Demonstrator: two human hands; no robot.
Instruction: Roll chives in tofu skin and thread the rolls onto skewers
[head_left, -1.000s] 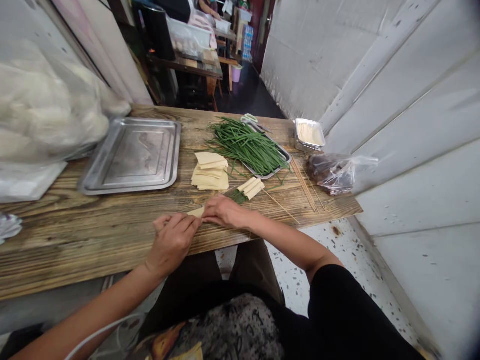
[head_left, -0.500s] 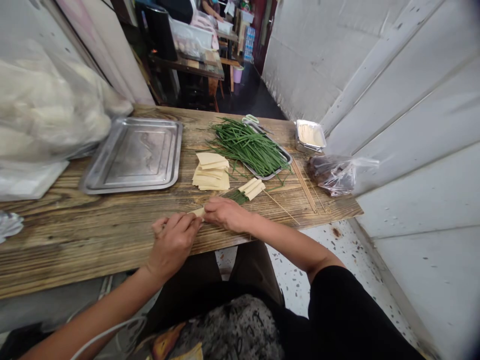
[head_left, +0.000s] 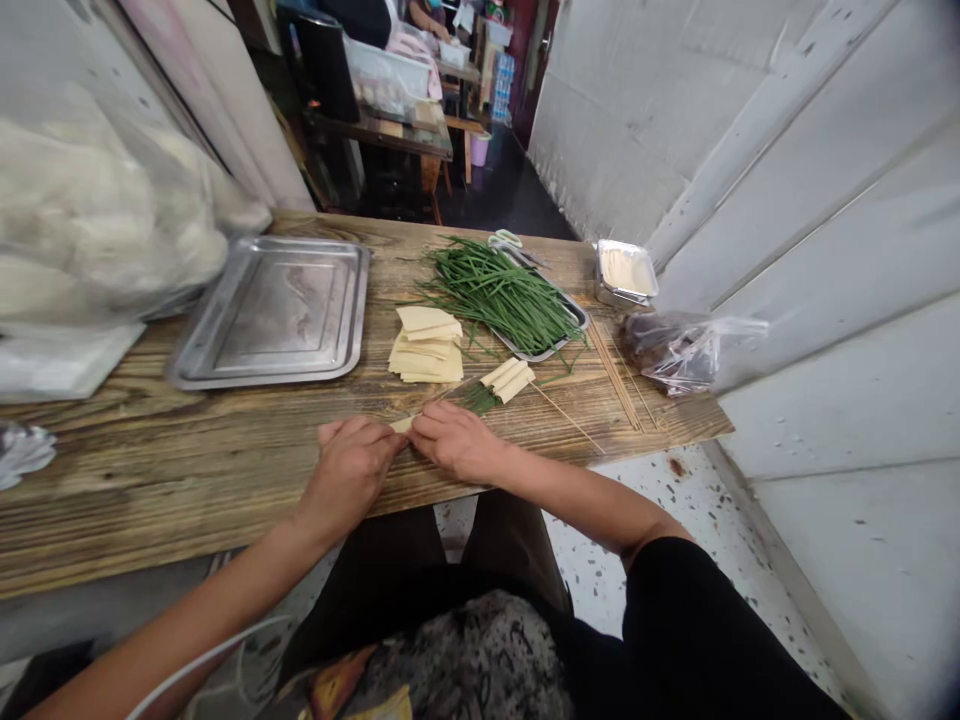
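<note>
The left hand and right hand meet closely, fingers narrowed on a pale sheet between them, near the surface's front edge. Compared with a second ago, the hands sit slightly nearer each other and less of the sheet shows; I take this as the sheet being drawn tighter, the fold not yet finished. What little is visible looks cream-coloured, smooth and narrow; whether greens lie inside is hidden by the fingers.

From the sheet, a loose stack of sheets lies at one o'clock, its edges uneven. At two o'clock, just past the right hand, a few rolls lie side by side, green ends poking out toward the hand, with a thin stick jutting from them to four o'clock. Farther out, long green stalks heap over their tray between one and two o'clock, spare sticks lie toward half past two, and a metal tray rests toward half past ten.
</note>
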